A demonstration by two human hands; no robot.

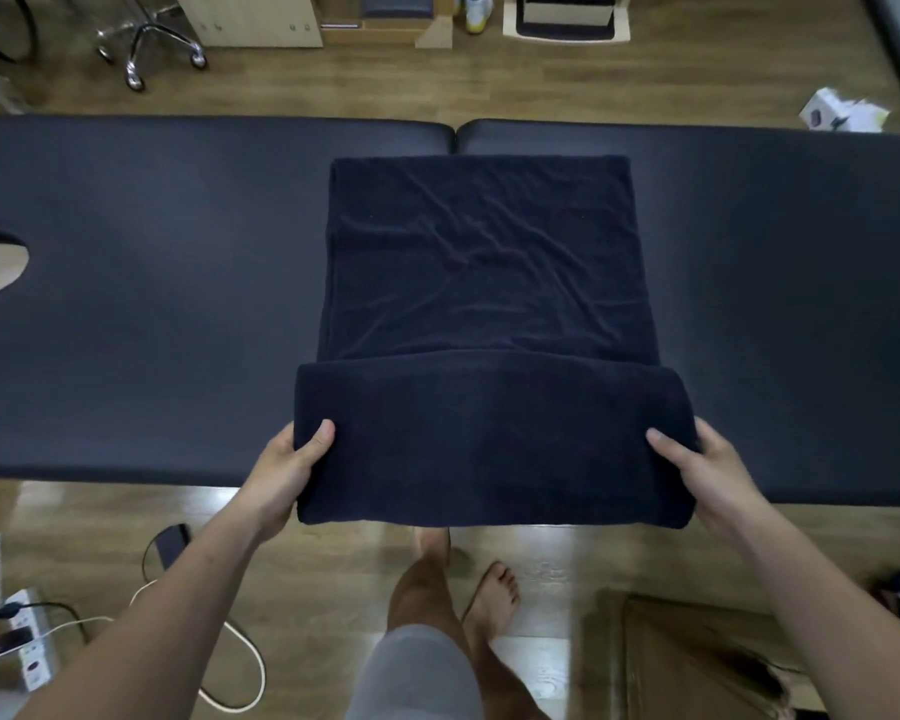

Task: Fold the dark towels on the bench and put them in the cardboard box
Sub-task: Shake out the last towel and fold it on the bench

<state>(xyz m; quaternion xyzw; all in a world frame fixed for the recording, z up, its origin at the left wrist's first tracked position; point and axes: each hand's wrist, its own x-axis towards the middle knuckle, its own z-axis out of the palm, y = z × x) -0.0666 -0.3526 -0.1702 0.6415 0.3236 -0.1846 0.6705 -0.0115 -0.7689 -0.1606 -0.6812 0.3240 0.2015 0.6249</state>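
While both hands (287, 475) (707, 475) grip the towel's (489, 262) near-edge fold, bench (152, 304) wide either side.

a dark navy terry towel (484, 262) lies flat on the black padded counter (152, 304); its near end is doubled over, pinched at either side by the left grip (284, 472) and right grip (707, 467).

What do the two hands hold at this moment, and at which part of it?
The dark towel. The left hand grips the left end of its folded near part, the right hand the right end, thumbs on top.
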